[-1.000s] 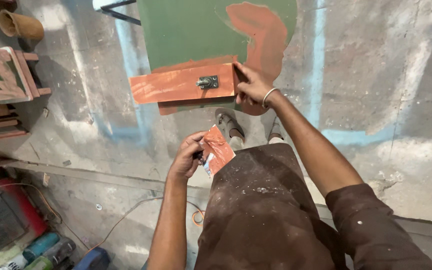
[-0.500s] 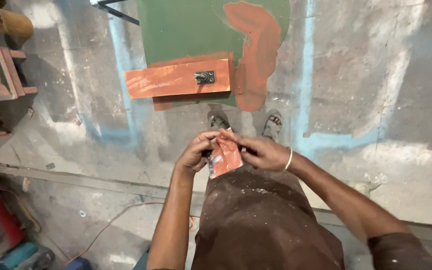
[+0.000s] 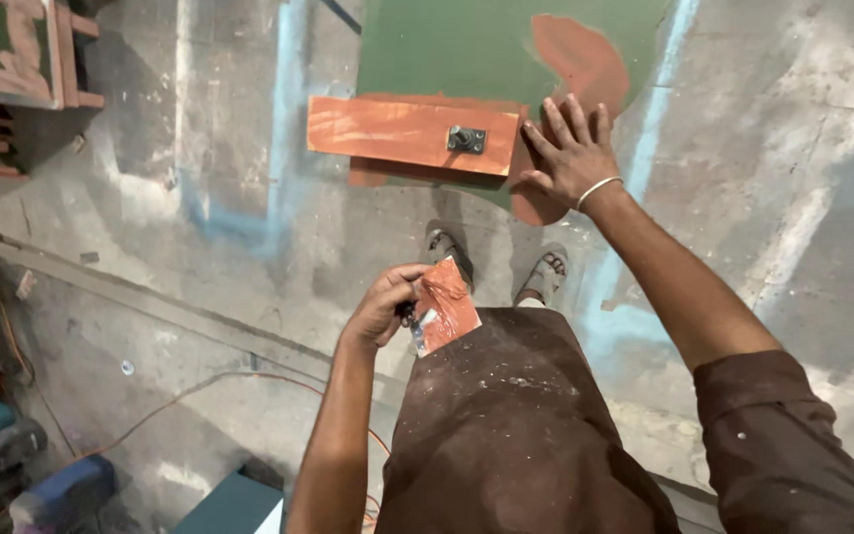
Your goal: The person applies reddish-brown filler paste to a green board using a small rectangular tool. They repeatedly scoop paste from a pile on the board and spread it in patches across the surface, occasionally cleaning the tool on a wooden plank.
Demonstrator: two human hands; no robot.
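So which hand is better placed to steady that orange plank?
Probably the right hand: it is spread flat at the end of the orange plank on the green board. The left hand is near the body, holding an orange-smeared scraper.

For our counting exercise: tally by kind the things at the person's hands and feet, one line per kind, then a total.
Orange painted board: 1
Green panel: 1
Metal latch: 1
Orange-stained sheet, in left hand: 1
Sandals: 2
Bangle, on right hand: 1
Total: 7
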